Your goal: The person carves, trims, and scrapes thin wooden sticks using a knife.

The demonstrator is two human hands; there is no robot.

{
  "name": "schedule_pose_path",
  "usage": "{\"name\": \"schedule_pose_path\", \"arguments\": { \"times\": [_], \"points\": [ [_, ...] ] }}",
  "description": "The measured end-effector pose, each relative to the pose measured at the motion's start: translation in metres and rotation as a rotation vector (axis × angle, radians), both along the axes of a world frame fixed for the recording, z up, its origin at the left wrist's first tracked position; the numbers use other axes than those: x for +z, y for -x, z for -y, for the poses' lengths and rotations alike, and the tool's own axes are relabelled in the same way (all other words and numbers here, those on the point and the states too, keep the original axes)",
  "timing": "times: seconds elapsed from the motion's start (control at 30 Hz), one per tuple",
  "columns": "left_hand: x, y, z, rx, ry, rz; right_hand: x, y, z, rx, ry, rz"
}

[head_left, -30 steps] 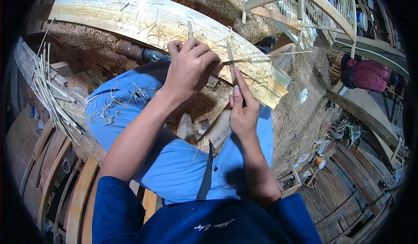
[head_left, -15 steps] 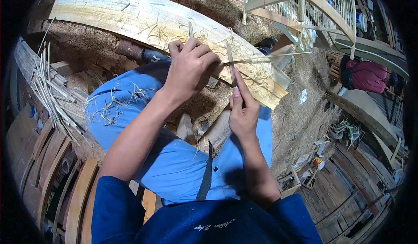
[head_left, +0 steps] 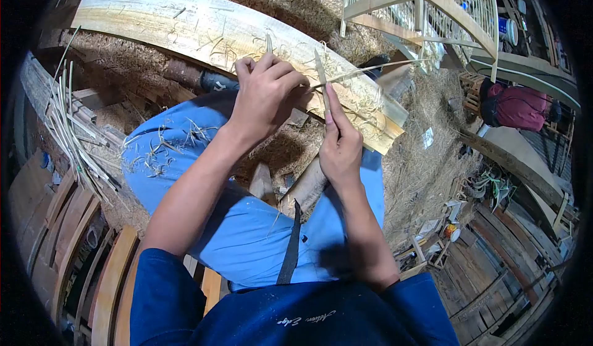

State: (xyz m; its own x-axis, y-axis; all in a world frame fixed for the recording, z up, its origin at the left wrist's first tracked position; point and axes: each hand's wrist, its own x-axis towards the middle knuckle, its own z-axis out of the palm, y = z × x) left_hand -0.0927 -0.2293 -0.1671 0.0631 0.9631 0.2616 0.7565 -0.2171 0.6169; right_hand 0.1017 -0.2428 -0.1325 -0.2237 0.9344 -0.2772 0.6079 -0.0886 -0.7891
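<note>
My left hand (head_left: 262,96) is closed on a thin bamboo strip (head_left: 374,69), which sticks out to the right above the plank. My right hand (head_left: 341,151) grips a knife (head_left: 320,67), its narrow blade pointing away from me and crossing the strip close to my left fingers. The knife's handle is mostly covered by my right hand. Beneath both hands lies a long wooden plank (head_left: 142,13) scattered with curled shavings. A pale pointed piece (head_left: 269,42) rises just beyond my left knuckles; I cannot tell what it belongs to.
A bundle of thin strips (head_left: 69,123) lies at the left. A slatted cage-like frame (head_left: 420,6) stands at the upper right. Further right, another person in a maroon top (head_left: 522,107) is bent over. Shavings cover the floor (head_left: 411,179) and my blue trousers (head_left: 247,241).
My right hand and the knife have shifted slightly up and to the left. The strip's free end has swung upward and inward. My left hand has barely moved.
</note>
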Motion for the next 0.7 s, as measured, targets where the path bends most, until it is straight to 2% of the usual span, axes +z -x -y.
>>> {"name": "schedule_pose_path", "arguments": {
  "times": [0.2, 0.23, 0.3, 0.37, 0.4, 0.5, 0.53, 0.63, 0.67, 0.7],
  "points": [
    [-0.002, 0.0, 0.0, -0.002, -0.001, -0.032, -0.011, -0.002, 0.003, 0.031, -0.229, -0.064],
    [-0.001, -0.001, 0.001, -0.007, 0.029, -0.014, -0.005, 0.0, 0.0, 0.027, -0.224, -0.058],
    [-0.002, -0.003, 0.001, -0.006, 0.002, 0.015, 0.005, 0.004, -0.005, 0.026, 0.008, 0.091],
    [-0.003, -0.003, 0.002, 0.004, -0.022, 0.009, -0.015, -0.006, -0.001, 0.03, -0.05, 0.034],
    [-0.004, -0.002, 0.001, 0.008, -0.027, 0.005, -0.02, -0.004, -0.004, 0.082, -0.301, -0.016],
    [-0.007, 0.0, 0.001, -0.007, -0.02, 0.001, -0.019, -0.003, -0.005, 0.124, -0.478, -0.052],
    [-0.002, 0.001, 0.0, 0.0, 0.012, 0.059, 0.002, 0.008, -0.013, 0.052, -0.169, 0.031],
    [0.0, 0.002, 0.0, 0.009, 0.033, 0.119, -0.006, 0.006, -0.007, -0.026, 0.103, 0.087],
    [-0.005, 0.0, 0.001, 0.005, -0.008, 0.109, -0.029, -0.005, -0.002, 0.046, -0.254, 0.021],
    [-0.003, -0.001, 0.0, 0.003, -0.05, 0.098, -0.029, -0.005, -0.002, 0.063, -0.353, -0.02]
  ]
}}
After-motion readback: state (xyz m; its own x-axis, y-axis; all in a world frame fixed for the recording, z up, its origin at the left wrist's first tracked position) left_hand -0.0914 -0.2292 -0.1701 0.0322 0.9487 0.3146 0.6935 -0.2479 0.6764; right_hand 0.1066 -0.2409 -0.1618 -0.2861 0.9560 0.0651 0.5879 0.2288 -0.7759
